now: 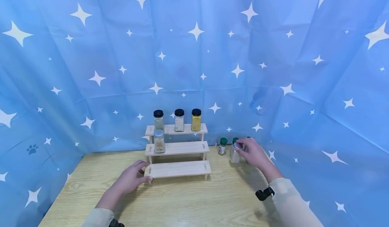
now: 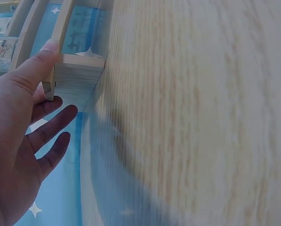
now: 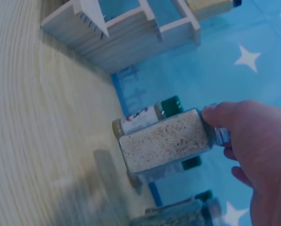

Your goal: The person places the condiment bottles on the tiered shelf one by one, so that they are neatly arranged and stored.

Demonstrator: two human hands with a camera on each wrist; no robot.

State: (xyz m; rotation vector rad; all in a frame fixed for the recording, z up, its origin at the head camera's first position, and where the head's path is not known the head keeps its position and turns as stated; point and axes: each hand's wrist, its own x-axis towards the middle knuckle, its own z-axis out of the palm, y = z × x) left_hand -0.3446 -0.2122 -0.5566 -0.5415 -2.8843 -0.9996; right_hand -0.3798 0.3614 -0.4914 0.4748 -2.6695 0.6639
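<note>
A three-step wooden rack (image 1: 179,169) stands on the table. At the left end of its lowest step, my left hand (image 1: 129,179) grips the board with the thumb on one side and the index finger on the other; the remaining fingers (image 2: 55,125) spread loosely. My right hand (image 1: 256,156) pinches the silver lid of a square glass jar (image 3: 166,141) filled with pale, speckled granules. That jar is tilted in the right wrist view. Beside it stands a small green-capped jar (image 1: 222,147), and another green-capped jar (image 3: 164,173) is partly hidden behind it.
Three black-lidded jars, one of them yellow (image 1: 196,120), line the top step. A silver-lidded jar (image 1: 159,142) sits at the left of the middle step. Another jar (image 3: 178,214) stands right of the held one. A blue star-patterned curtain (image 1: 194,61) hangs behind the table (image 1: 188,203).
</note>
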